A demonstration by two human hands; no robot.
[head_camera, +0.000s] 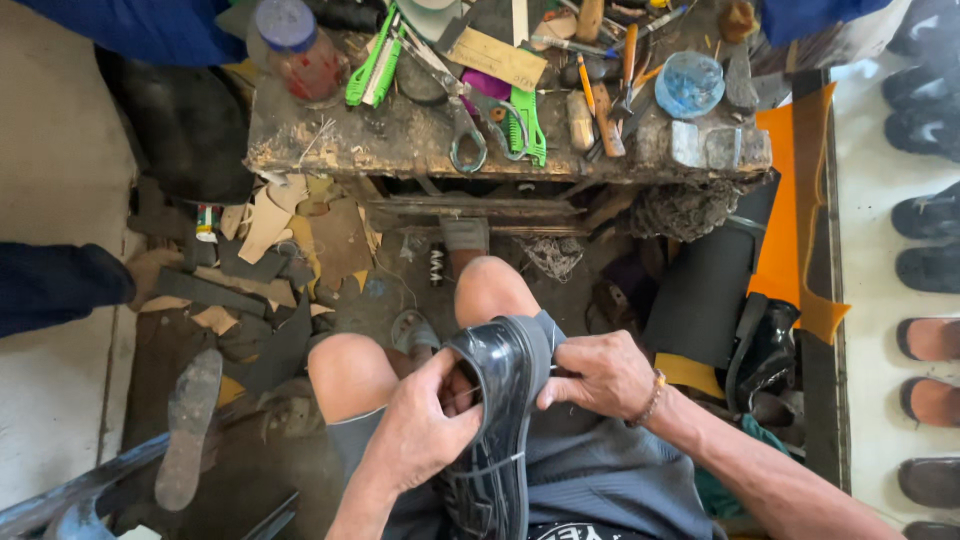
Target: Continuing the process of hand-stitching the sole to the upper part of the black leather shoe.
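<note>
Right on the lap, closest of all, lay a glossy black shoe (497, 420), sole side turned away, its heel end running out of sight at the bottom edge. From the left, the left hand (425, 425) was clamped on the shoe's near edge, thumb tucked inside the opening, so the fingers curled out of view behind the leather. To the right, the right hand (598, 372) pinched the shoe's rim by the toe end, fingers closed tight on it; a beaded bracelet (655, 396) sat at that wrist. What lay between those fingertips and the rim was too small to tell.

Further out on the left, a worn sole (188, 428) lay on the dark floor, and scraps of leather (268, 222) were heaped under the bench. A dark sleeve (55, 285) poked in at the left edge, its owner cut off. Up top, the scarred workbench (400, 148) carried green-handled scissors (520, 120), a blue-lidded jar (300, 45) and a small blue tub (690, 83), the rest a jumble hard to sort. Far right, a row of shoes (925, 215) ran down the pale floor, half cropped.
</note>
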